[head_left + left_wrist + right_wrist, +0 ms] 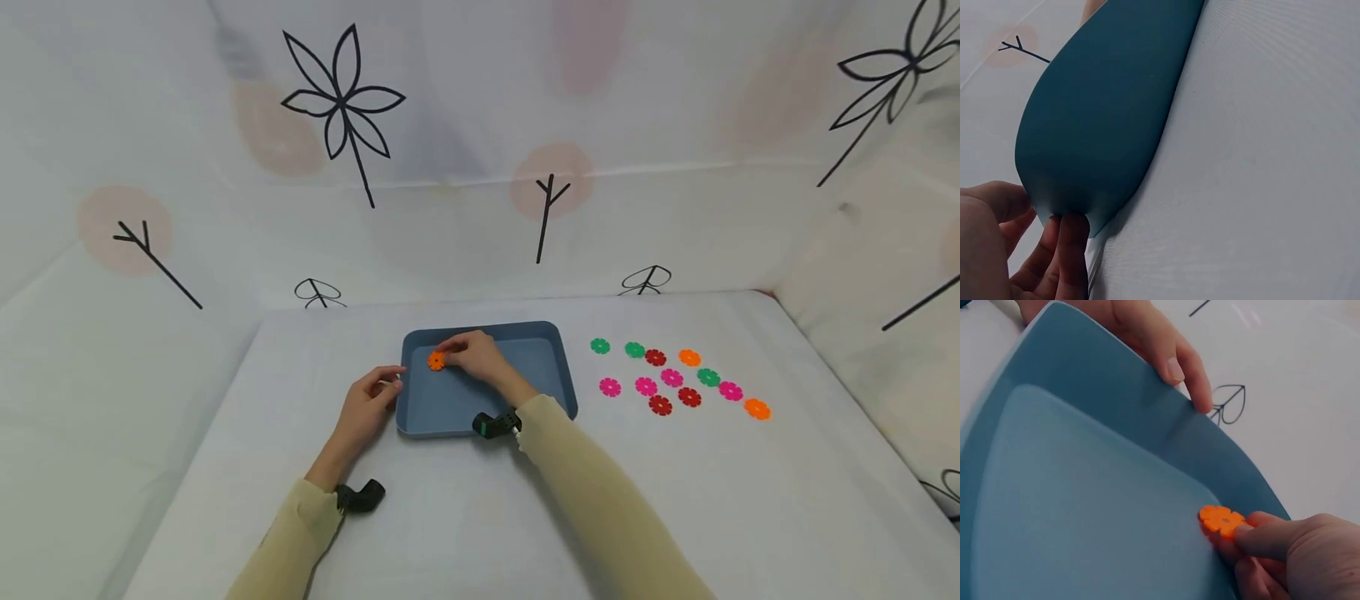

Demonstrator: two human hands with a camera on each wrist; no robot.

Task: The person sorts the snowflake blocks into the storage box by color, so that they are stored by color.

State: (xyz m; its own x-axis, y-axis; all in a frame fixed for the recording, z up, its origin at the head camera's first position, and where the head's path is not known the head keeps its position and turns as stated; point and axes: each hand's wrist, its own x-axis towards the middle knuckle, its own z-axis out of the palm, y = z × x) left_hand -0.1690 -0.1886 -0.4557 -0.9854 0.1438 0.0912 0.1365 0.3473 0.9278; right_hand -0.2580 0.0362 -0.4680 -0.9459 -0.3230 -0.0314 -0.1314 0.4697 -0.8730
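Note:
My right hand [480,356] pinches an orange notched plastic disc [1224,520], flower-shaped, between thumb and fingertips. Both are over the far left part of a shallow blue-grey tray [487,421]. The disc overlaps the tray's inner corner in the right wrist view. At the tray's left side, my left hand [369,402] touches the rim with fairly straight fingers. In the left wrist view its fingertips [1074,228] rest against the tray's outer wall [1094,131].
Right of the tray, loose notched discs lie scattered on the white cloth: green [600,346], pink [610,387], dark red [661,405] and orange [757,409]. A white sheet [465,242] with plant drawings hangs behind the table. Black wrist cameras [362,497] sit on both wrists.

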